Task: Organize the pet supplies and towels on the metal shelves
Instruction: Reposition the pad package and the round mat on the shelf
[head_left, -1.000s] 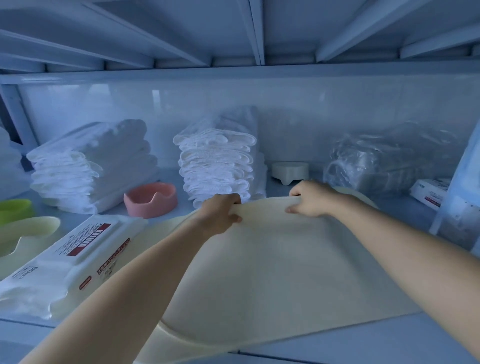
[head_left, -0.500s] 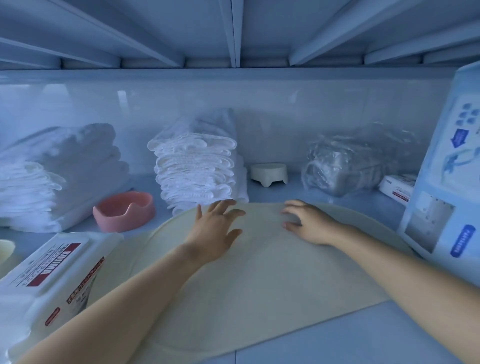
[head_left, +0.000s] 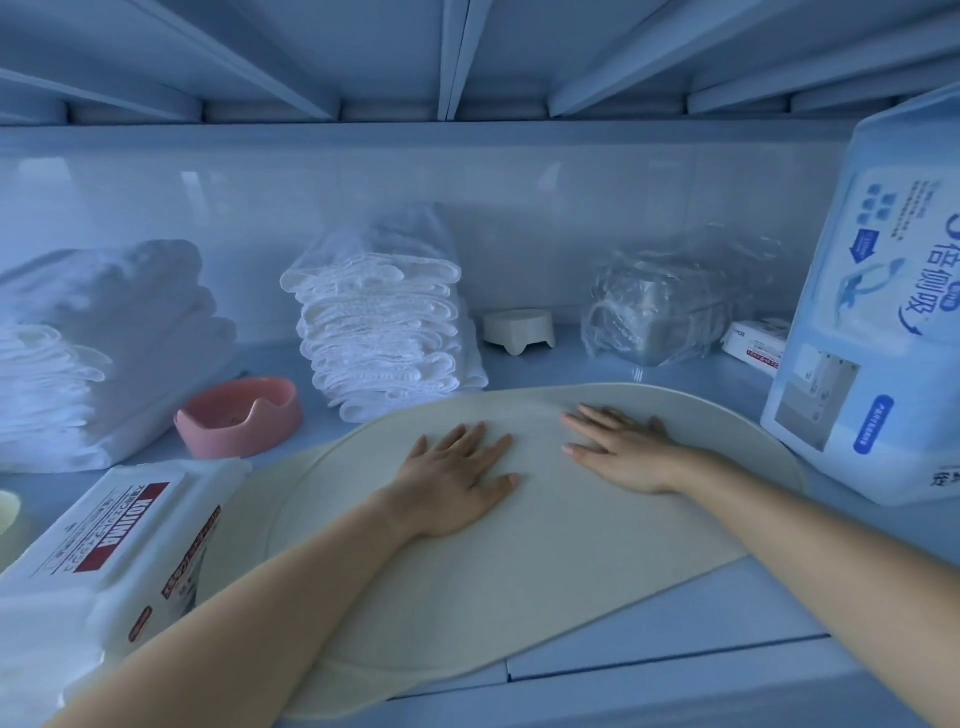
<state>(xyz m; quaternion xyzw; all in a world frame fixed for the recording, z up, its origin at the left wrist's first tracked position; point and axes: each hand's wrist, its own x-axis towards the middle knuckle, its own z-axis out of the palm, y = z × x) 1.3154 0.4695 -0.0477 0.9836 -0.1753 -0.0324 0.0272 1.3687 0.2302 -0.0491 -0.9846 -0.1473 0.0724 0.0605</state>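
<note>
A large cream mat (head_left: 519, 582) with a rounded far edge lies flat on the metal shelf (head_left: 675, 629). My left hand (head_left: 457, 478) presses on it palm down with straight fingers. My right hand (head_left: 623, 452) lies flat on it a little to the right, fingers spread. A stack of white towels (head_left: 382, 317) stands just behind the mat. A second, larger towel stack (head_left: 98, 348) sits at the left.
A pink pet bowl (head_left: 241, 415) sits left of the mat. A white wipes pack (head_left: 109, 561) lies at the front left. At the right stands a tall blue-white package (head_left: 878, 332). Behind are a small white bowl (head_left: 519, 330), a plastic-wrapped item (head_left: 660, 317) and a small box (head_left: 758, 345).
Both hands let go of the mat's lifted far edge and now lie flat on it. The mat has settled flat on the shelf.
</note>
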